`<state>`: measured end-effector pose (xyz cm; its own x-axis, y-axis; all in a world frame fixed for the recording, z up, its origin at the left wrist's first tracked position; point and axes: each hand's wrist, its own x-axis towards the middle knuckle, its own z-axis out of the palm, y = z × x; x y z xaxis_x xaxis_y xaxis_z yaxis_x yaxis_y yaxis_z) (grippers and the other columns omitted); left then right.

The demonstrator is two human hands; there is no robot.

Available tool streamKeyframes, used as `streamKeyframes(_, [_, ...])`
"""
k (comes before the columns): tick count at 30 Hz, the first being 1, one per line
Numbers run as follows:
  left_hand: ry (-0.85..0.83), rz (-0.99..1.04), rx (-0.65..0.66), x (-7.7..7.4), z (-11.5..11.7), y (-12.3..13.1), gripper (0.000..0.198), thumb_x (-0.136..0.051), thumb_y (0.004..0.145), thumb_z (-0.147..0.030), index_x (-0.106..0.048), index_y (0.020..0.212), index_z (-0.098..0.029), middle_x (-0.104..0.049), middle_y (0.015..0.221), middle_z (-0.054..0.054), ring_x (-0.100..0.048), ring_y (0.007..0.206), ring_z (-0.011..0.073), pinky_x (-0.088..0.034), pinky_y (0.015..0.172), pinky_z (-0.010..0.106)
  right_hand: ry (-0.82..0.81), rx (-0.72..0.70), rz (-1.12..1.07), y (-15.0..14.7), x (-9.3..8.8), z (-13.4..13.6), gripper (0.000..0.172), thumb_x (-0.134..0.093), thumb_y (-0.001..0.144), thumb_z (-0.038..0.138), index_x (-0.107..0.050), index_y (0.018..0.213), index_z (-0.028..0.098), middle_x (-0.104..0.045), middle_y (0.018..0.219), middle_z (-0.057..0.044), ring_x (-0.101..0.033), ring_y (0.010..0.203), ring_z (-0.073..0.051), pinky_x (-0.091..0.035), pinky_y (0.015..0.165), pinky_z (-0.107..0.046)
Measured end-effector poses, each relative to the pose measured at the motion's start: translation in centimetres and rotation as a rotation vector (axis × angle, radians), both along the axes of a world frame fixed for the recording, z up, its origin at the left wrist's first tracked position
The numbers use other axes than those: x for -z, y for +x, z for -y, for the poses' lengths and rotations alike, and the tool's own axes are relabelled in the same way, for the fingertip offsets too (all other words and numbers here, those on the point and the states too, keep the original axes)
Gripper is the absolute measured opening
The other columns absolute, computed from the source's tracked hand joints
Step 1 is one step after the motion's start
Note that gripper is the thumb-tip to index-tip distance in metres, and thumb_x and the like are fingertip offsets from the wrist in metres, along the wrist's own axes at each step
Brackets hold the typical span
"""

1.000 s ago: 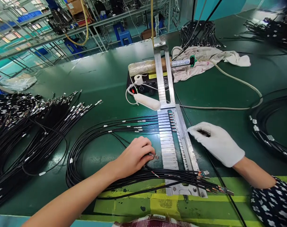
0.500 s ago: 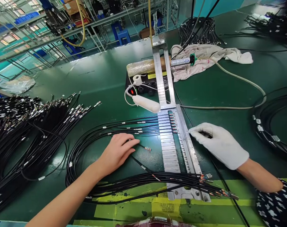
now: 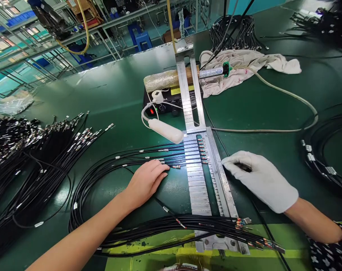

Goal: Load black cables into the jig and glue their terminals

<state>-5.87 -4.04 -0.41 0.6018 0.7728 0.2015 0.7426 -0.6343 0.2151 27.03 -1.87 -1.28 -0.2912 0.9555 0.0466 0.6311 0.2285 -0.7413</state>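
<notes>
My bare left hand (image 3: 146,181) pinches a black cable whose connector end (image 3: 175,166) pokes out past the fingertips, just left of the slotted metal jig (image 3: 197,182). Several black cables (image 3: 171,152) lie side by side across the jig's upper slots, their connector ends (image 3: 204,152) lined up against its right-hand rail. My right hand (image 3: 262,180), in a white glove, has thumb and fingers drawn together at the rail's outer edge; whether anything is between them is hidden. A bundle of black cables (image 3: 159,225) crosses the jig's near end, connectors and coloured wires past its right side.
Behind the cables are a white lamp-like stick (image 3: 166,131), a black control box (image 3: 171,107), a wrapped cylinder (image 3: 162,79) and a cloth (image 3: 233,62). A large cable pile (image 3: 46,162) lies left; coiled cables (image 3: 326,158) lie right. A pale hose (image 3: 272,130) loops across the table.
My left hand has brought the cable's connector end up to the lowest filled slot, turning it level. My right hand stays at the rail. The whole view has shifted slightly.
</notes>
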Motion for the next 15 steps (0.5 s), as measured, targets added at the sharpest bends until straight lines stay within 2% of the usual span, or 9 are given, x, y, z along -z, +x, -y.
streamKeyframes(8, [0.139,-0.028,-0.057,1.1,0.3,0.2,0.024,-0.049,0.097,-0.015,-0.055,0.120,-0.014,-0.060,0.085,0.005,-0.053,0.075,0.0188,-0.045,0.068,0.030,-0.094,0.010,-0.011,0.0,-0.1,-0.1,0.022,-0.053,0.088,0.038,-0.072,0.085,0.028,-0.071,0.090,0.000,-0.064,0.085,-0.023,-0.051,0.076,-0.039])
streamKeyframes(11, [0.103,-0.021,-0.068,0.8,0.3,0.2,0.017,-0.047,0.097,-0.014,-0.057,0.112,-0.015,-0.059,0.087,0.005,-0.054,0.078,0.0177,-0.046,0.069,0.028,-0.093,0.016,-0.005,0.0,-0.1,-0.1,0.022,-0.053,0.088,0.039,-0.072,0.084,0.028,-0.071,0.089,0.000,-0.065,0.085,-0.022,-0.051,0.076,-0.038])
streamKeyframes(15, [-0.043,-0.011,-0.078,-0.7,0.5,0.7,0.014,-0.044,0.098,-0.014,-0.056,0.093,-0.018,-0.056,0.090,0.005,-0.053,0.085,0.0178,-0.046,0.074,0.029,-0.073,0.014,-0.006,0.1,0.0,-0.1,0.021,-0.054,0.088,0.037,-0.072,0.085,0.027,-0.071,0.089,0.000,-0.065,0.084,-0.022,-0.051,0.076,-0.037])
